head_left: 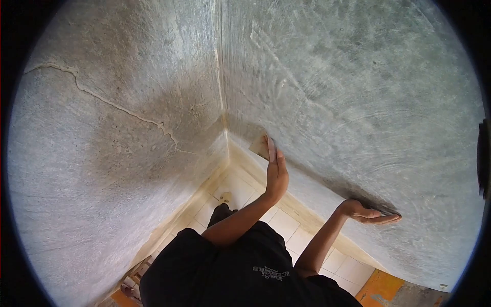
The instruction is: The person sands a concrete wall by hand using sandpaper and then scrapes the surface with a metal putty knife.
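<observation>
My left hand (276, 176) is raised against the right-hand wall (337, 112), close to the corner. Its fingers point up along a flat, squarish, beige blade-like piece (259, 147) that lies against the plaster. The fingers are pressed together on this piece and hide part of it. Lower and farther right, my right hand (369, 212) rests at the same wall with its fingers stretched out to the right. A dark strip of shadow runs along the upper side of those fingers. The wall is grey and streaked with swirling marks.
The left-hand wall (112, 163) carries a long raised crack line (120, 107) and a dark patch. Both walls meet at a pale corner seam (221, 87). Below are white floor tiles (284, 225) and an orange board (379, 286). Wooden pieces stand at lower left.
</observation>
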Available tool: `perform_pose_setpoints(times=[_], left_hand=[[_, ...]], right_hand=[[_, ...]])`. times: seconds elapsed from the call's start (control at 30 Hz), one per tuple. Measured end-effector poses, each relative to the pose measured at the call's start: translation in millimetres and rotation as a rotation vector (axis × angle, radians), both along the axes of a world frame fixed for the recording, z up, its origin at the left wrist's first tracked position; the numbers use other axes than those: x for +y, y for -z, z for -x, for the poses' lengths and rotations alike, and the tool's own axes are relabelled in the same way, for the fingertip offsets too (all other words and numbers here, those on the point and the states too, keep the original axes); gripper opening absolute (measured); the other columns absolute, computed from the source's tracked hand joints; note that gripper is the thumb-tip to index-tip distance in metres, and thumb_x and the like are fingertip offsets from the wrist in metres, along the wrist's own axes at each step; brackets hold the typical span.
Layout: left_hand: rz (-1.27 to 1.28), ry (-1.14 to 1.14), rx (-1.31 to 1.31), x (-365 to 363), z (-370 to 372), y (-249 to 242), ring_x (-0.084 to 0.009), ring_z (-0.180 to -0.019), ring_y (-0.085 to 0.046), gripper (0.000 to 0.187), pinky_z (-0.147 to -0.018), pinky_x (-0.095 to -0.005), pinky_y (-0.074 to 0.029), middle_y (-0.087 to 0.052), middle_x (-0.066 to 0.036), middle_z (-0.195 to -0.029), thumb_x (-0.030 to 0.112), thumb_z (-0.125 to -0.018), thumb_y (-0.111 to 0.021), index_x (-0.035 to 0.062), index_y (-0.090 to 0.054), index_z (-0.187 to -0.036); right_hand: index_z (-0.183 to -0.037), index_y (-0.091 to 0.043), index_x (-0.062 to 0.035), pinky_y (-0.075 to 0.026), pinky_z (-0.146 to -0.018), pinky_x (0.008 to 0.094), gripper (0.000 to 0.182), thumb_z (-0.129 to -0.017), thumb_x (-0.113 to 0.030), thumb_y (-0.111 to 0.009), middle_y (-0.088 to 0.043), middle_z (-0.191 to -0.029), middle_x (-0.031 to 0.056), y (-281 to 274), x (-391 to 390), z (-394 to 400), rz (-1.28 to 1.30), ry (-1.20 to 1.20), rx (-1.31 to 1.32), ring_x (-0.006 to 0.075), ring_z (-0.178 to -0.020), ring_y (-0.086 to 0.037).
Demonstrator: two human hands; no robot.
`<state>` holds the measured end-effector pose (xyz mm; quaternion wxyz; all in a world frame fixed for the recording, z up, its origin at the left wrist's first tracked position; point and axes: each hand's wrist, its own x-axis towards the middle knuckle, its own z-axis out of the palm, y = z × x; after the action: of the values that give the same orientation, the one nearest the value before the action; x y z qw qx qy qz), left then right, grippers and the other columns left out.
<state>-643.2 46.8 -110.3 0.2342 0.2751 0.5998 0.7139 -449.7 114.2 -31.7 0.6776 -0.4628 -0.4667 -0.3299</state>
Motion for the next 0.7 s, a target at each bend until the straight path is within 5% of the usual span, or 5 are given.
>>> perform_pose_setpoints(times=[0.1, 0.27, 0.37, 0.53, 0.7], left_hand=[[-0.023, 0.009, -0.085, 0.1, 4.7, 2.5, -0.0291, -0.144, 0.002, 0.063, -0.116, -0.0358, -0.002, 0.002, -0.019, -0.155, 0.039, -0.102, -0.021, 0.0001, 0.0, -0.148], [-0.083, -0.053, -0.356, 27.8, 39.6, 84.9, -0.0276, -0.144, -0.004, 0.064, -0.116, -0.0344, -0.007, -0.003, -0.016, -0.155, 0.04, -0.102, -0.022, -0.0007, -0.002, -0.147], [-0.028, -0.017, -0.257, 9.1, 18.9, 24.2, -0.0275, -0.144, -0.004, 0.063, -0.116, -0.0344, -0.007, -0.002, -0.017, -0.155, 0.039, -0.102, -0.023, -0.0004, -0.001, -0.147], [0.028, 0.018, -0.026, -0.5, 2.9, 0.3, -0.0272, -0.144, -0.003, 0.064, -0.115, -0.0341, -0.006, -0.001, -0.019, -0.155, 0.038, -0.102, -0.024, -0.0008, 0.0, -0.147], [-0.055, -0.03, -0.352, 5.8, 34.0, -19.7, -0.0271, -0.14, -0.019, 0.06, -0.113, -0.0339, -0.017, -0.011, -0.014, -0.154, 0.038, -0.103, -0.022, 0.0061, -0.002, -0.149]], right_hand=[[-0.139, -0.032, 0.0048, -0.025, -0.113, 0.0501, 0.052, -0.098, -0.024, -0.019, -0.03, -0.146, 0.0212, -1.5, -0.4, 2.6, -0.008, -0.014, 0.006, 0.0343, -0.137, -0.027], [-0.139, -0.031, 0.0053, -0.025, -0.113, 0.0512, 0.052, -0.097, -0.023, -0.019, -0.031, -0.146, 0.0212, 0.2, 0.8, 0.2, -0.007, -0.002, -0.001, 0.0341, -0.137, -0.027], [-0.139, -0.031, 0.0061, -0.024, -0.114, 0.051, 0.052, -0.097, -0.023, -0.02, -0.031, -0.146, 0.0213, -2.8, -0.9, 2.7, -0.009, -0.006, -0.004, 0.0342, -0.137, -0.027], [-0.138, -0.033, 0.0072, -0.025, -0.113, 0.049, 0.051, -0.098, -0.022, -0.021, -0.031, -0.146, 0.0216, -2.8, -1.1, 2.2, -0.016, -0.007, -0.026, 0.0338, -0.137, -0.027], [-0.138, -0.033, 0.0065, -0.025, -0.113, 0.0486, 0.05, -0.099, -0.022, -0.021, -0.032, -0.145, 0.0216, -2.5, 0.0, 4.0, -0.031, -0.023, 0.003, 0.0341, -0.137, -0.028]])
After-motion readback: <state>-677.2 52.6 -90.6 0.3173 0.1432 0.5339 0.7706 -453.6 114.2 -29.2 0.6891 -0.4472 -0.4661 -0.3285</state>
